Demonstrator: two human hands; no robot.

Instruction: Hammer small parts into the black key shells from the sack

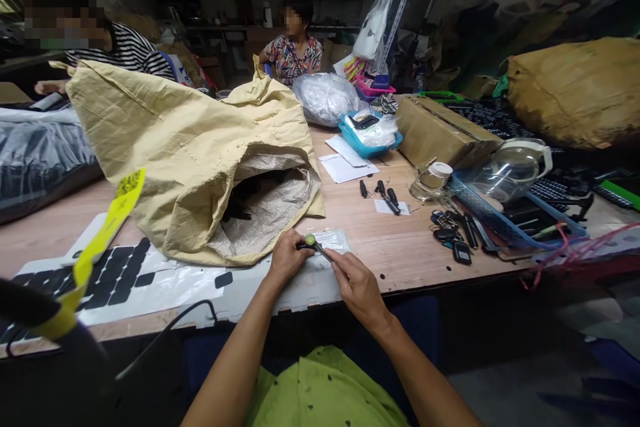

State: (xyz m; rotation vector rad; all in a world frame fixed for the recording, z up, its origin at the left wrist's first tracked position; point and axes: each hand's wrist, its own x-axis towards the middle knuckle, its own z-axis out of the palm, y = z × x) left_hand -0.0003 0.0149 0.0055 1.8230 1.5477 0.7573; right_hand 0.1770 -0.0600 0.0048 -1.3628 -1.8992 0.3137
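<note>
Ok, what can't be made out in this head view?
All in the head view:
Dark item between the left hand and right hand: fingers cover part of it; too small to identify.
Contents of the cloth sack: lost in shadow.
Yellow strip: its printed code is too small to read.
Plastic-wrapped bundle: the left edge cuts it off.

A wooden table point(367, 250) is partly covered by a beige sack point(175, 140); white papers point(347, 170), apparently envelopes, a cardboard box point(430, 123) and keys point(462, 253) are laid to its right.
</note>
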